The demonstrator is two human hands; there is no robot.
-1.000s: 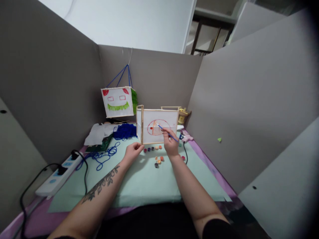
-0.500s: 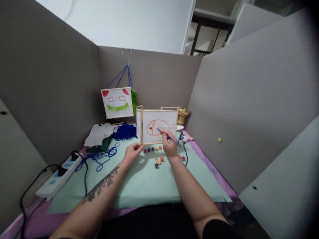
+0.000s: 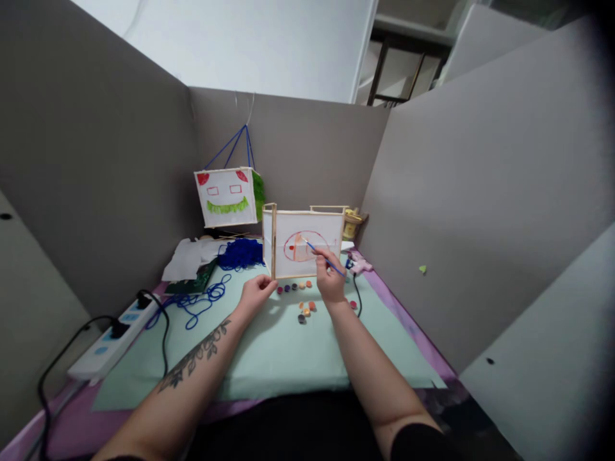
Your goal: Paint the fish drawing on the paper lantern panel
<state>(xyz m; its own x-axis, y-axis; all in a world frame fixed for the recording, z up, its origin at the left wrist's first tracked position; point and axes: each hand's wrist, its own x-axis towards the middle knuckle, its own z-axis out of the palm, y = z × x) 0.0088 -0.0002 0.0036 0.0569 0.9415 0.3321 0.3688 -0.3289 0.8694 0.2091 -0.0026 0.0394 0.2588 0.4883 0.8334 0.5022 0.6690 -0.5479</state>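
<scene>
A wood-framed paper lantern (image 3: 307,221) stands upright on the table, its front panel showing a red oval outline with a red dot and orange paint inside. My left hand (image 3: 257,292) is closed on the lantern's lower left corner. In my right hand (image 3: 330,280) is a thin blue paintbrush (image 3: 331,263), its tip at the orange area within the oval. Small paint pots (image 3: 295,287) sit in a row below the panel. Several more pots (image 3: 307,311) lie nearer to me, and my right hand hides part of that area.
A finished-looking lantern (image 3: 225,198) hangs from blue cord at the back left. Blue yarn (image 3: 240,254), loose blue cord (image 3: 206,299), white cloth (image 3: 185,259) and a power strip (image 3: 113,336) with black cables lie at left. A pink glue gun (image 3: 360,263) rests at right. Grey partitions (image 3: 480,192) surround the table.
My right hand and the paintbrush have shifted slightly right, with the brush tip a little higher on the panel. My left hand stays at the lantern's corner.
</scene>
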